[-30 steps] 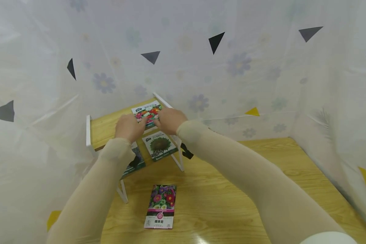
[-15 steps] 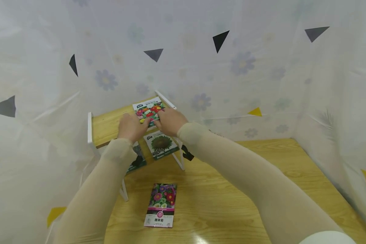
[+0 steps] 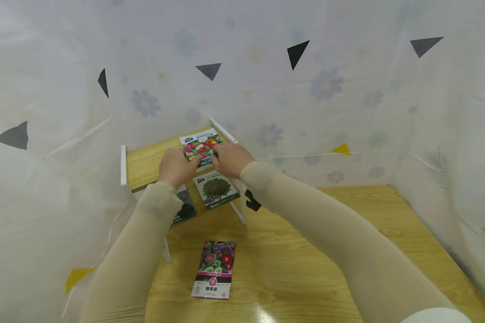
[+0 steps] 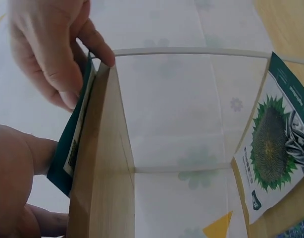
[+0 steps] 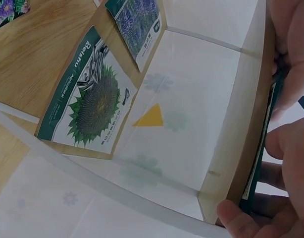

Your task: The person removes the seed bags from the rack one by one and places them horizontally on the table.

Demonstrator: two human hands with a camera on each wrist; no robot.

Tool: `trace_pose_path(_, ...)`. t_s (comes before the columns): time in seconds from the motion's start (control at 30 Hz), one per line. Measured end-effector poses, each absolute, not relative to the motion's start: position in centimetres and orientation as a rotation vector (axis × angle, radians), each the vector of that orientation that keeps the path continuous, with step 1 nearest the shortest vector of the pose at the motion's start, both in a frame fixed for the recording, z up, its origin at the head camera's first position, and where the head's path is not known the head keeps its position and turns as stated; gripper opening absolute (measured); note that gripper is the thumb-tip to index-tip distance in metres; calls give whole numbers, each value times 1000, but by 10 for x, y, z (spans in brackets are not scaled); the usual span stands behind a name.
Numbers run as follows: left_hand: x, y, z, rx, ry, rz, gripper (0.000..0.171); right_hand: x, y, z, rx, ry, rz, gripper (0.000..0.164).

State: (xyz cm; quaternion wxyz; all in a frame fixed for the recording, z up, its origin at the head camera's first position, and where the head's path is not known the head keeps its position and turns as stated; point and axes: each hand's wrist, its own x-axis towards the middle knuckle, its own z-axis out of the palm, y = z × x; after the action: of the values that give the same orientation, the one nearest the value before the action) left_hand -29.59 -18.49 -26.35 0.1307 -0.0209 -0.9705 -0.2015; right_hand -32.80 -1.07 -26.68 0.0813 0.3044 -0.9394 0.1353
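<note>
A seed packet with red and pink flowers [image 3: 202,146] lies on the top board of a small two-tier rack [image 3: 141,167]. My left hand [image 3: 177,167] is at its left side in the head view, thumb over the lower part. At the right side, the fingers of my right hand [image 3: 232,159] touch the packet. In the left wrist view, the packet's green edge [image 4: 65,153] lies along the board, with fingers on both sides. The right wrist view shows fingertips [image 5: 236,220] at the board edge. Neither hand visibly pinches the packet; the far fingers are partly hidden.
On the lower tier are a sunflower seed packet [image 3: 216,190] and a purple-flower packet [image 5: 137,29]. Another seed packet with colourful flowers [image 3: 213,271] lies on the wooden table [image 3: 291,264] in front. A patterned sheet [image 3: 258,89] hangs behind the rack.
The head view has shifted slightly, moving the scene a little rightward. Both hands stay at the top packet, with small finger shifts; more of its upper part shows now.
</note>
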Motion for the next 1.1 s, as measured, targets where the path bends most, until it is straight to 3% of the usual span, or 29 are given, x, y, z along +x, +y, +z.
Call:
trace_pose_path(0.2,-293,-188,-264,-51,-2761,-786,44,-329,-9,-269,918,-2769,481,35)
trace_pose_path(0.4,-290,-191,-264,23,-2715,-920,26,-325,-12,-272,886,-2711,510,33)
trace_pose_path(0.6,-289,-196,-266,86,-2652,-1049,41,-319,-16,-274,818,-2707,642,30)
trace_pose_path(1.1,-285,-200,-272,156,-2443,-1216,32,-318,-14,-283,682,-2548,1076,23)
